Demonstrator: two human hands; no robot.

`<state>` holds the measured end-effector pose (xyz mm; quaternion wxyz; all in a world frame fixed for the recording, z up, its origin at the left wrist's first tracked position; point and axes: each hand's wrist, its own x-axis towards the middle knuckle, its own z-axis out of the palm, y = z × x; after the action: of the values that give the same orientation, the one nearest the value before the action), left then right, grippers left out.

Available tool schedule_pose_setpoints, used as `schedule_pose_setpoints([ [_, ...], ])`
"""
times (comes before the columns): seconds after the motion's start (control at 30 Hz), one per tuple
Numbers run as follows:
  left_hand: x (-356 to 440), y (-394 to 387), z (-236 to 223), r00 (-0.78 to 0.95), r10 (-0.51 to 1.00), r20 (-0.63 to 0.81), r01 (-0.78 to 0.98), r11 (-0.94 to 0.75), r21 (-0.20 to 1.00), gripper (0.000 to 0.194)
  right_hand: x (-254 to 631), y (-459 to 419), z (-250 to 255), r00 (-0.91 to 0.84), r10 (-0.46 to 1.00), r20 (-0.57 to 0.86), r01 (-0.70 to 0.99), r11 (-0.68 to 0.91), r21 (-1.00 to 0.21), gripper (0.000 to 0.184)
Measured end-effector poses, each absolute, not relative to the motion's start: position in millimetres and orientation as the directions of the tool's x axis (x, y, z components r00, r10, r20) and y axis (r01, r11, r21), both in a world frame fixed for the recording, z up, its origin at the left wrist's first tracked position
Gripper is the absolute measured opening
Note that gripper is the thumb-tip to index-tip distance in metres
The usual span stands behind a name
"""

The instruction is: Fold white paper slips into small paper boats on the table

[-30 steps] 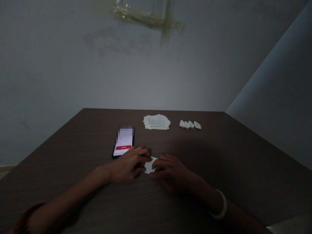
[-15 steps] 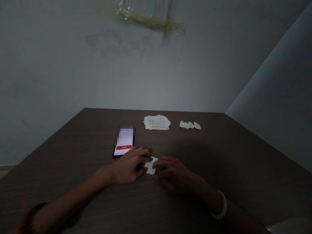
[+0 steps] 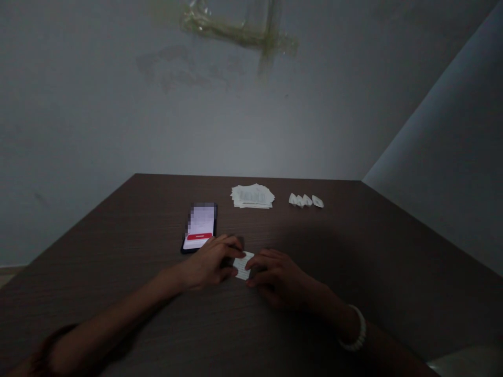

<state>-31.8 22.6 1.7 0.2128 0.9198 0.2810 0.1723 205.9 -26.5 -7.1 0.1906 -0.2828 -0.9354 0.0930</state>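
A small folded piece of white paper (image 3: pixel 242 266) lies on the dark wood-grain table (image 3: pixel 338 293), between my two hands. My left hand (image 3: pixel 208 263) comes in from the left, its fingertips on the paper's upper left edge. My right hand (image 3: pixel 277 278) presses in from the right, its fingers on the paper's right side. Both hands hide parts of the paper. A white beaded bracelet (image 3: pixel 357 330) circles my right wrist.
A smartphone (image 3: pixel 199 228) with a lit, partly blurred screen lies just beyond my left hand. Farther back stand a stack of printed paper sheets (image 3: pixel 252 197) and several small folded paper boats (image 3: pixel 305 200). Yellowed tape (image 3: pixel 236 30) marks the wall behind.
Both hands stay at the small paper, with only slight shifts of the fingers. The paper, phone, stack and boats keep their places.
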Motion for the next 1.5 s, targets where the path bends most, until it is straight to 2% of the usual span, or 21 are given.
schedule_pose_setpoints([
  [0.27, -33.7, 26.8, 8.4, 0.824, 0.547, 0.148, 0.43, -0.773, 0.465, 0.038, 207.6, -25.2, -9.4, -0.786, 0.537, 0.307, 0.469, 0.841, -0.27, 0.022],
  [0.37, -35.9, 26.9, 5.6, 0.821, 0.537, 0.191, 0.409, -0.789, 0.459, 0.034, 207.0, -26.5, -6.2, -0.792, 0.545, 0.275, 0.479, 0.834, -0.272, 0.024],
  [0.57, -40.5, 27.7, 4.0, 0.817, 0.502, 0.285, 0.355, -0.826, 0.437, 0.025, 202.2, -31.2, 3.6, -0.819, 0.552, 0.16, 0.518, 0.829, -0.21, 0.043],
  [0.77, -42.5, 31.8, 0.0, 0.828, 0.473, 0.303, 0.315, -0.838, 0.447, 0.026, 197.7, -33.4, 7.7, -0.815, 0.569, 0.112, 0.552, 0.82, -0.153, 0.047],
  [0.97, -43.7, 34.7, -6.7, 0.829, 0.463, 0.314, 0.301, -0.842, 0.447, 0.025, 200.3, -30.5, 3.6, -0.831, 0.537, 0.146, 0.522, 0.843, -0.126, 0.038],
  [1.13, -43.3, 32.4, -3.8, 0.823, 0.456, 0.338, 0.279, -0.844, 0.459, 0.027, 207.1, -27.7, 0.0, -0.809, 0.541, 0.231, 0.495, 0.838, -0.227, 0.023],
  [1.33, -40.2, 31.6, 4.8, 0.842, 0.481, 0.245, 0.354, -0.835, 0.422, 0.028, 213.7, -23.8, -1.1, -0.782, 0.546, 0.301, 0.472, 0.834, -0.286, 0.029],
  [1.5, -34.9, 29.1, 10.9, 0.846, 0.474, 0.242, 0.39, -0.861, 0.326, 0.027, 215.3, -21.6, 0.4, -0.745, 0.604, 0.284, 0.552, 0.797, -0.245, 0.027],
])
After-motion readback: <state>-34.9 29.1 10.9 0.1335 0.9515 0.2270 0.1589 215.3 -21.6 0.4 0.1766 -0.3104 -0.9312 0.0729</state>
